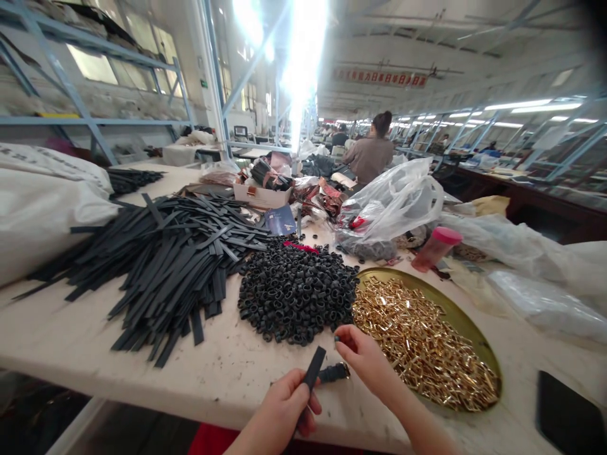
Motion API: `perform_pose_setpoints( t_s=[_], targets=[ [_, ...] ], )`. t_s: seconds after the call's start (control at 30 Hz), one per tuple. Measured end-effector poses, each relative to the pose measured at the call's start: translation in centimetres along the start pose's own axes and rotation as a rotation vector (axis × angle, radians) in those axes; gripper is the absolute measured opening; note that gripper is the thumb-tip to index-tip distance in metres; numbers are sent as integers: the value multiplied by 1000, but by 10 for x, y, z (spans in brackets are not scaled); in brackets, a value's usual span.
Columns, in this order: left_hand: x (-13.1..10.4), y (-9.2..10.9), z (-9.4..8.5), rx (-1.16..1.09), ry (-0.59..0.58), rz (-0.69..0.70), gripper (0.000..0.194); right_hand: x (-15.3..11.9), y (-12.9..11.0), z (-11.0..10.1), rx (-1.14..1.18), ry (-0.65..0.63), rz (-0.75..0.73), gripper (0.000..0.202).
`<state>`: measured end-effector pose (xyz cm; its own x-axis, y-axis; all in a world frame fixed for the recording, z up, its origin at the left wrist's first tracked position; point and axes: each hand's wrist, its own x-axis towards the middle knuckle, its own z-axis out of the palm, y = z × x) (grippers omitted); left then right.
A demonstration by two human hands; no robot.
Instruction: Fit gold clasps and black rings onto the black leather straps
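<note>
My left hand (289, 404) is closed round a black strap (315, 368) whose end points up and away from me. Just right of it, my right hand (360, 354) has its thumb and index finger close together, with something small and dark at the tips that I cannot make out. A dark, ridged piece with a gold-coloured end (334, 373) lies between the hands. Beyond them rises a heap of black loops (298, 291). Many black strips (180, 272) spread over the table to the left. Gold-coloured buckles (417, 335) fill a round tray (493, 360) on the right.
Across the pale table (190, 392) are a white sack (42, 202), a box (260, 196), clear plastic bags (393, 202), a pink-lidded jar (435, 249) and a black flat object (569, 411). A person (372, 151) sits farther back.
</note>
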<state>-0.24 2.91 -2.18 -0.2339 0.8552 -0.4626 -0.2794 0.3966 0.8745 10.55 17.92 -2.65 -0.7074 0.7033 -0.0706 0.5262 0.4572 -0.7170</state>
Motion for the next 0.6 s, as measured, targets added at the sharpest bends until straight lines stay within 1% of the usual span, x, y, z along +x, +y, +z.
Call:
perform_pose_setpoints(
  t_s=[0.07,0.1,0.13,0.17,0.23,0.3,0.33,0.4,0.47,0.5,0.6],
  targets=[
    [0,1,3,101,8,82,20,-16,-8,1,510,-91,85,22],
    [0,1,3,167,6,115,21,-23,-11,3,750,-126,135,24],
    [0,2,4,236,7,136,24,-29,-13,6,928,-145,178,25],
    [-1,2,4,304,14,149,27,-33,-13,9,1014,-147,202,25],
    [-5,4,1,451,44,183,30,-39,-12,15,1032,-124,211,25],
    [-9,8,-3,594,61,213,28,-41,-8,21,953,-100,185,27],
    [-11,10,-5,655,49,221,26,-41,-7,23,903,-107,164,28],
    [-15,15,-7,737,-2,229,25,-42,-7,24,834,-164,128,28],
    [-16,19,-7,764,-41,234,26,-42,-11,25,824,-214,123,28],
    [-17,20,-7,763,-48,223,27,-43,-13,25,838,-216,134,30],
    [-15,19,-4,690,-30,175,33,-45,-17,32,924,-159,175,35]
  ],
)
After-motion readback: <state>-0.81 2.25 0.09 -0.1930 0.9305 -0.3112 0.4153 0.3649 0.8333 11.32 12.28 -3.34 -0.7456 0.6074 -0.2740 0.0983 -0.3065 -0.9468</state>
